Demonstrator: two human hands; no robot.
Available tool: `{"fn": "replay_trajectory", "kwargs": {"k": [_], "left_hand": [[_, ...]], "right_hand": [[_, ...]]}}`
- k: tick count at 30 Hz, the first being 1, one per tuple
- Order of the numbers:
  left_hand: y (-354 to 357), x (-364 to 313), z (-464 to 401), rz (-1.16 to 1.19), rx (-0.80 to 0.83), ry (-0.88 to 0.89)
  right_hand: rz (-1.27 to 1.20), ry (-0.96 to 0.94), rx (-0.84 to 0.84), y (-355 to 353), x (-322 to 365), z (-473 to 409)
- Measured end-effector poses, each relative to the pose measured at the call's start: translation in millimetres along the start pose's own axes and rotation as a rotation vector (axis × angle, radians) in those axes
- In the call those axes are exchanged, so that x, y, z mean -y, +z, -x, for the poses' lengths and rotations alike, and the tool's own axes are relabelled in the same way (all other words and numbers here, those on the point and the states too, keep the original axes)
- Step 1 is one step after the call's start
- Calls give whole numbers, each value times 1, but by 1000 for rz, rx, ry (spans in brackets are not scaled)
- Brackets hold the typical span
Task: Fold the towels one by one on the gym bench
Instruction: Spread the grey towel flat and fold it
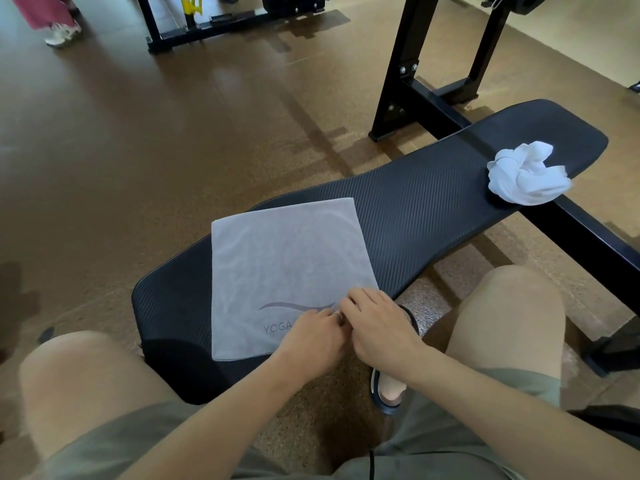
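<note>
A grey towel (284, 268) printed with "YOGA" lies flat and square on the near part of the black gym bench (422, 209). Both hands meet at its near right corner. My left hand (311, 337) lies on the towel with fingers curled at the edge, a ring on one finger. My right hand (377, 323) covers the corner, fingers bent over the towel's edge; whether they pinch the cloth is hidden. A crumpled white towel (526, 174) sits at the bench's far right end.
My knees (83, 386) flank the bench's near end, and a sandalled foot (388, 389) is on the floor under my right wrist. A black rack frame (408, 64) stands behind the bench. A person's shoe (62, 34) is at the far left.
</note>
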State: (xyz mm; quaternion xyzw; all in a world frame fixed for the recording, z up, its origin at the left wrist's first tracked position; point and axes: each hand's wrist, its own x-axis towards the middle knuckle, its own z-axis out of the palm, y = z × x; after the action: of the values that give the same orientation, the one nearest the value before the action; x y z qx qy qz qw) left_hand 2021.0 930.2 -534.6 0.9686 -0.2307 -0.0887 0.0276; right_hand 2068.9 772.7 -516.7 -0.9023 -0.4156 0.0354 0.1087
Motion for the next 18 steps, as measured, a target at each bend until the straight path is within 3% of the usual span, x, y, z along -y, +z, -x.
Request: {"fn": "replay_trajectory", "kwargs": {"k": [4,9,13,16,18], "left_hand": [[5,4,-2,46,-73,39],[-12,46,-7,151,-137,-54],[-16,110,-17,121,-265,-417],[-6,150,-19,129,-219,-713],[2,176,-8,183,-167,-822]], "right_hand": [[-48,81,105,9,-13,-16],[-143,82,-37,-7,-19,-67],[-143,116,-41,-12,-19,-124],[-40,110,41,-1,-25,-157],[0,145,110,10,-45,-165]]}}
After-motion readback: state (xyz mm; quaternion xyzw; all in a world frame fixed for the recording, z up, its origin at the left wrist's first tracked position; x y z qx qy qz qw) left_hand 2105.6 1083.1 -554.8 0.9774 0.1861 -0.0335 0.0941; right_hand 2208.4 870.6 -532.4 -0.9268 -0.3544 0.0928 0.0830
